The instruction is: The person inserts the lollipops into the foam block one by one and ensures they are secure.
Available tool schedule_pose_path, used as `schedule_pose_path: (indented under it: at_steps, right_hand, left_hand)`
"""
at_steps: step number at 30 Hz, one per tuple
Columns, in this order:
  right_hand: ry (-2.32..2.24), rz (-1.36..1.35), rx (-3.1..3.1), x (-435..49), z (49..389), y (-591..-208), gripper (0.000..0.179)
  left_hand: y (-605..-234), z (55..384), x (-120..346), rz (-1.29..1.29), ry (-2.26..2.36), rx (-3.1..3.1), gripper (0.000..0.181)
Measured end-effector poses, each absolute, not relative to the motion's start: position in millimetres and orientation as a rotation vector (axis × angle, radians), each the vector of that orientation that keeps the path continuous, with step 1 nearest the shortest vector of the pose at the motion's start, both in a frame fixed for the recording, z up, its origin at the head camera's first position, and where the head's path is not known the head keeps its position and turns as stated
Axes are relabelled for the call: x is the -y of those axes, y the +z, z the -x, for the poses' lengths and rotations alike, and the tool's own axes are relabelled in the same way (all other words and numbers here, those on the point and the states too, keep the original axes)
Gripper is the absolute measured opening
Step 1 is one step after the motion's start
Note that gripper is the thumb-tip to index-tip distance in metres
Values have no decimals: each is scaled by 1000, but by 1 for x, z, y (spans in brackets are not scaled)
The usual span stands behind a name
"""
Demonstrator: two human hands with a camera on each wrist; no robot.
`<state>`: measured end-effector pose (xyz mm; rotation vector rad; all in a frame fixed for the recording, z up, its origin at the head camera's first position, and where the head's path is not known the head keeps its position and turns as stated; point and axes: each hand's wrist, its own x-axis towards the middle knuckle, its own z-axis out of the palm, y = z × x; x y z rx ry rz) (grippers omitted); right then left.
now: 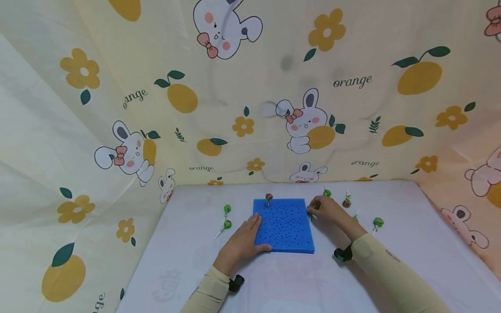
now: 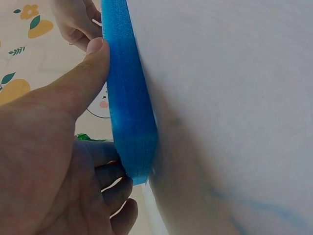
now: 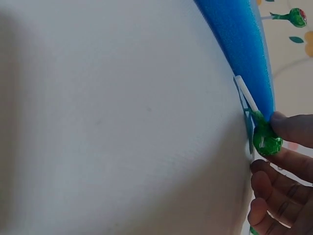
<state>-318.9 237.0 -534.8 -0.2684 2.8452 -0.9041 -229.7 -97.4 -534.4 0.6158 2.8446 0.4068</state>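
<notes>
Foam block [image 1: 287, 228] seemingly braced by left hand [image 1: 245, 238], grip spread and unclenched, while right hand [image 1: 324, 208] pinches green lollipop [image 3: 267, 141] by its head, leaving stick [image 3: 246, 92] uncovered.

Left sleeve [image 1: 207, 292]: beige, long, faint dark marking [image 1: 193, 292]. Right sleeve [image 1: 399, 278]: beige, long, dark print [image 1: 392, 255] along forearm, too small to read. Left unit [image 1: 236, 284] and right unit [image 1: 343, 254], at the wrists: black, compact. Left hand [image 1: 243, 240]: thumbnail short.

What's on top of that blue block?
One lollipop stands near the far edge of the blue block, with many dark dots across the top. The left hand hides a bit of the left edge; what's under it can't be seen.
</notes>
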Motion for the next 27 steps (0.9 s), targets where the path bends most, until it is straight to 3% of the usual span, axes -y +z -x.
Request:
schedule_pose_path:
  at_steps: [27]
  right_hand:
    - [-939, 350, -2891, -232, 304, -511, 19]
  left_hand:
    - [-535, 230, 98, -623, 411, -2843, 105]
